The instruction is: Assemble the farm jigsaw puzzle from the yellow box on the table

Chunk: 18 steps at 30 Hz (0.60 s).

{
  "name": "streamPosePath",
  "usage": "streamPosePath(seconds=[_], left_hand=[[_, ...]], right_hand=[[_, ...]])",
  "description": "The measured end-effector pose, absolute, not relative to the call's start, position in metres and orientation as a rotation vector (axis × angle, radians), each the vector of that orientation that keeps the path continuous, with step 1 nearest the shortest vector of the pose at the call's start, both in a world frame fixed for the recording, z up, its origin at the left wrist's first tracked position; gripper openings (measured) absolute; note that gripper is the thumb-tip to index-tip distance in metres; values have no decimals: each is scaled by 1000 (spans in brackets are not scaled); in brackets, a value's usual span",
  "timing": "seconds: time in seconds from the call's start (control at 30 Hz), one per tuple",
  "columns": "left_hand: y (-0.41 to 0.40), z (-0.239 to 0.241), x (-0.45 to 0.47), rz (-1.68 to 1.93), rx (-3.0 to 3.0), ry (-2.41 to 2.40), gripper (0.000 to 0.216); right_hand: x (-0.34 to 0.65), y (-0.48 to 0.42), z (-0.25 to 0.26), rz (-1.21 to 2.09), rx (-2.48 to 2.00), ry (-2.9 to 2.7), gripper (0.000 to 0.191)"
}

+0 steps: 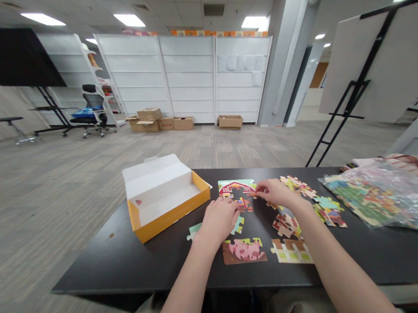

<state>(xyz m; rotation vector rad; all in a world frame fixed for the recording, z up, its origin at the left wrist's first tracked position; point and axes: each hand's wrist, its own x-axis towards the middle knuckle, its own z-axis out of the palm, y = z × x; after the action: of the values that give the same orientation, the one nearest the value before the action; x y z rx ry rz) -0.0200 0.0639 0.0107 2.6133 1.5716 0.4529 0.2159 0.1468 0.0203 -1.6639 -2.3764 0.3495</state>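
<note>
A flat black table point(105, 270) is carrying an open yellow cardboard box with white lining point(174, 218). Right of it, multicoloured cardboard jigsaw pieces point(286, 225) are lying (some joined, showing a red barn point(227, 188) or pink pig point(246, 251)), and crinkled clear plastic packaging point(389, 195) is resting farther right.

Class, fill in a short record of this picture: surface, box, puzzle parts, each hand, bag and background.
surface: black table
box: yellow box, open, white inside, left of the puzzle parts
far part: red barn, with a gap in it
near parts: pink pig; fence, right of it
left hand: over pieces nearer than the barn
right hand: fingers at the barn part's right edge; grip unclear
bag: clear plastic bag, right side of table
background: cardboard boxes on the floor
</note>
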Motion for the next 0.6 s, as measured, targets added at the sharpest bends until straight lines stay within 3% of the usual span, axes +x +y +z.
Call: streamPosePath(seconds=[0.6], left_hand=[[63,7,-12,385,2665,1504,27]], right_hand=[[213,146,18,409,-1704,-2420,12]])
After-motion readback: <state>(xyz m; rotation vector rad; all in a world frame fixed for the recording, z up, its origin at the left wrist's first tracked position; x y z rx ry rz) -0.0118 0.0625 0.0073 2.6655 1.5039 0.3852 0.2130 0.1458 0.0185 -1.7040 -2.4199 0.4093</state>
